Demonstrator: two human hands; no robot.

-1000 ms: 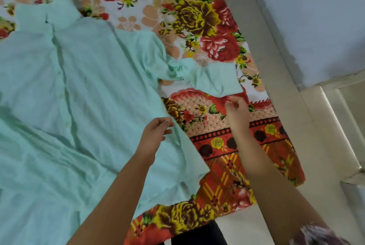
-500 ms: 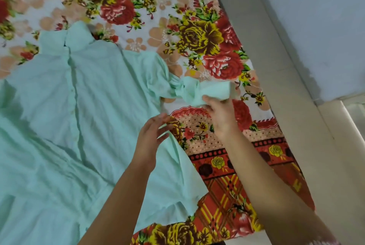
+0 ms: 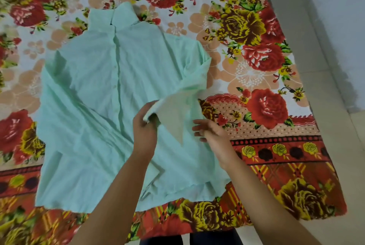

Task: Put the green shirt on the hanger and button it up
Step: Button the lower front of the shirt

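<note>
The mint-green shirt (image 3: 94,106) lies flat on the flowered bedspread, collar at the far end, its button placket running down the middle. Its right sleeve (image 3: 177,110) is folded in over the body. My left hand (image 3: 145,126) pinches the sleeve's cuff end just above the shirt front. My right hand (image 3: 212,133) hovers at the shirt's right edge, fingers spread, holding nothing. No hanger shows in this view.
The floral bedspread (image 3: 256,51) covers the bed under the shirt; its red-and-yellow border (image 3: 286,165) hangs over the near edge. A pale tiled floor (image 3: 324,66) and grey wall run along the right side.
The right hand has let go of the sleeve, which has swung leftward over the shirt body; the left hand now grips its end. The view has shifted left, showing the whole shirt.
</note>
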